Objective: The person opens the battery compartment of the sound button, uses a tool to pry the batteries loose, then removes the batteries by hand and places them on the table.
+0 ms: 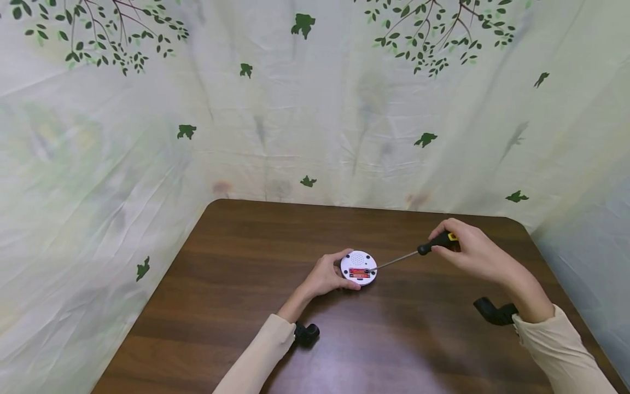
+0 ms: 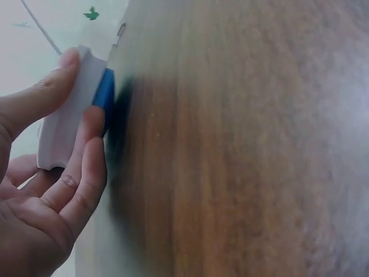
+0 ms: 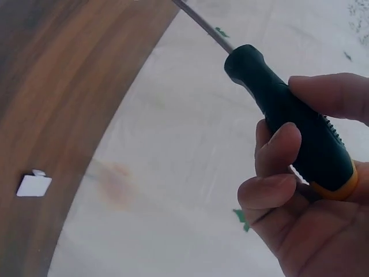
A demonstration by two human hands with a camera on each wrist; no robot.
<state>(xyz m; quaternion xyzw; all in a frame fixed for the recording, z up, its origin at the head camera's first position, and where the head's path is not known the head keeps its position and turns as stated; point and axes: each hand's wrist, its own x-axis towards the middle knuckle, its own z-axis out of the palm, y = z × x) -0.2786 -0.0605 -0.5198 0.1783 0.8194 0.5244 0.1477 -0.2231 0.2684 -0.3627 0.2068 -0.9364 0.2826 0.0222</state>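
My left hand (image 1: pixel 325 275) grips a round white battery-powered device (image 1: pixel 359 259) by its edge, thumb on the near side and fingers round the far side. Its underside faces up, with speaker holes, dark feet and an uncovered compartment of red batteries (image 1: pixel 358 272). In the left wrist view, a blue part (image 2: pixel 104 92) shows beneath the white body (image 2: pixel 66 124). My right hand (image 1: pixel 477 254) holds a screwdriver (image 1: pixel 433 243) by its dark green and yellow handle, thumb opposite curled fingers. The metal shaft slants down left, its tip at the right end of the battery compartment.
A small white flat piece with a tab (image 3: pixel 34 186) lies on the brown wooden table (image 1: pixel 236 262), near its far edge in the right wrist view. Leaf-printed cloth (image 1: pixel 334 109) hangs behind and beside the table. Both wrists carry black camera mounts (image 1: pixel 307 334).
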